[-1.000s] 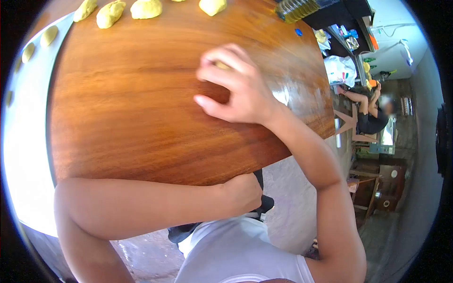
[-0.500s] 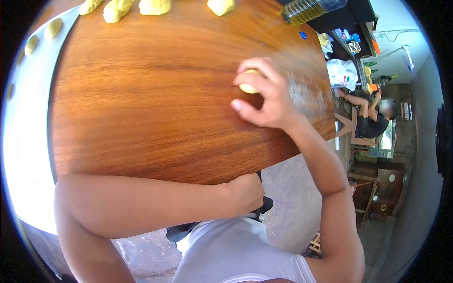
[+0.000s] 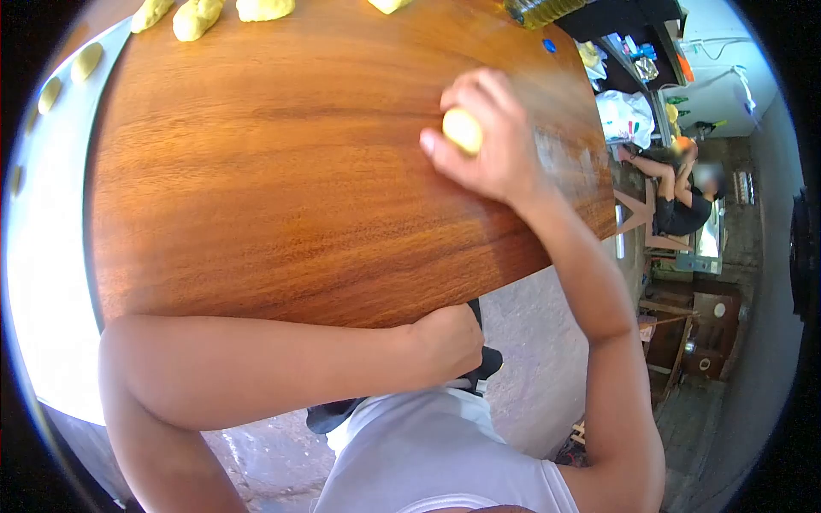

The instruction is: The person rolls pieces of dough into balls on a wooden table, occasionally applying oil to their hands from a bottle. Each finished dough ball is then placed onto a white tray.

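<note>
At your far left, two pale rounds point(image 3: 86, 62) lie on the white surface point(image 3: 43, 282). Just right of it, yellow lumps point(image 3: 197, 19) line the far side of the table point(image 3: 282, 179), well apart from your hands. Your left hand point(image 3: 449, 338) is folded at the near edge; its fingers are out of view, so I cannot tell whether they grip anything.

The ball point(image 3: 463, 131) sits over the right part of the table, in the cup of your right hand point(image 3: 499, 141). Your fingers curve round its far side, and your thumb tip stands apart from them: a loose cup, not a clamp. This seems to be rolling under the palm. Press lightly and evenly, make small circles, and use the fingers as a fence; squeezing would likely leave creases. The bare wood to your left looks a better place than the pale patch point(image 3: 569, 162) beside your wrist.
</note>
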`<state>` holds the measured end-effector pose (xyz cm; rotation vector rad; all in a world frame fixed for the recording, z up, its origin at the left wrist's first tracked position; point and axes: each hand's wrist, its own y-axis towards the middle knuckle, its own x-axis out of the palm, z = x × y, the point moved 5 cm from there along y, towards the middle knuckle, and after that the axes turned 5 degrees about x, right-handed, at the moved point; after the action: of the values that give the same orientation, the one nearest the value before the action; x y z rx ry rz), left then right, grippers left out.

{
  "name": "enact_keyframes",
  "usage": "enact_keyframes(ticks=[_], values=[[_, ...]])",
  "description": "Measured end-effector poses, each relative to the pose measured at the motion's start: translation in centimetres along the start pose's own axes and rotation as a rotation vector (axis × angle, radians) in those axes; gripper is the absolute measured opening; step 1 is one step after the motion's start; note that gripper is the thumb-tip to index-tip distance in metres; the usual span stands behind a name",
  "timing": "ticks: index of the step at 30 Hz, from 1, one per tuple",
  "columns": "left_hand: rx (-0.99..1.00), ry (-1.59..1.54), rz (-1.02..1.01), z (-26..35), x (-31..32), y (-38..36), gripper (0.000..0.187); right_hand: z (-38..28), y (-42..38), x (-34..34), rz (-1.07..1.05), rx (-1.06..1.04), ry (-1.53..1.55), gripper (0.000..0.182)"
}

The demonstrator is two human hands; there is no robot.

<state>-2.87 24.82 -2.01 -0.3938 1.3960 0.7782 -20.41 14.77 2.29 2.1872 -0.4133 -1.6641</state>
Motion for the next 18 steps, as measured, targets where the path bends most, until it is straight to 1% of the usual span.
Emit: enact_keyframes(ticks=[1, 2, 3, 4, 5, 7, 9, 11, 13, 14, 15, 17, 18], values=[[0.015, -0.009, -0.063, -0.1, 0.3, 0.2, 0.017, 1.8, 0.8, 0.0, 0.028, 0.03, -0.05, 0.035], [0.04, -0.018, -0.126, 0.2, 0.5, 0.5, 0.016, 2.8, 2.0, 0.6, 0.063, -0.004, -0.003, 0.037], [0.065, -0.019, -0.132, 0.6, 1.0, 0.6, 0.016, 2.7, 3.4, 1.5, 0.1, -0.042, 0.038, 0.038], [0.038, -0.034, -0.112, 0.5, 1.2, 0.4, 0.016, 1.6, 4.4, 2.6, 0.106, -0.072, 0.114, 0.039], [0.002, -0.047, -0.089, 0.3, 1.2, 0.4, 0.016, 0.1, 4.7, 3.4, 0.07, -0.109, 0.169, 0.038], [0.01, -0.029, -0.11, 0.3, 0.8, 0.2, 0.016, -3.5, 3.4, 3.1, -0.036, -0.169, 0.199, 0.037], [0.008, -0.074, 0.003, 0.4, 1.4, 0.2, 0.017, -4.8, 0.4, 1.7, -0.042, -0.184, 0.196, 0.037], [-0.009, -0.032, 0.01, 0.1, -0.1, -0.1, 0.017, -3.3, -1.4, 0.0, -0.036, -0.188, 0.154, 0.037], [-0.012, 0.019, 0.004, -0.2, -0.4, 0.0, 0.017, -0.7, -1.5, -1.2, -0.028, -0.032, -0.091, 0.037], [-0.01, -0.047, -0.036, -0.2, 0.0, 0.1, 0.017, 1.0, -0.4, -0.8, -0.022, -0.02, -0.211, 0.038], [0.005, -0.117, -0.08, 0.1, 0.4, 0.4, 0.017, 2.4, 0.9, -0.1, -0.02, 0.0, -0.222, 0.038], [0.02, -0.113, -0.112, 0.4, 0.8, 0.4, 0.017, 3.2, 3.8, 1.7, 0.106, 0.009, -0.033, 0.04], [0.0, -0.107, -0.134, 0.5, 0.9, 0.2, 0.017, 1.4, 4.5, 3.0, 0.135, -0.086, 0.075, 0.04]])
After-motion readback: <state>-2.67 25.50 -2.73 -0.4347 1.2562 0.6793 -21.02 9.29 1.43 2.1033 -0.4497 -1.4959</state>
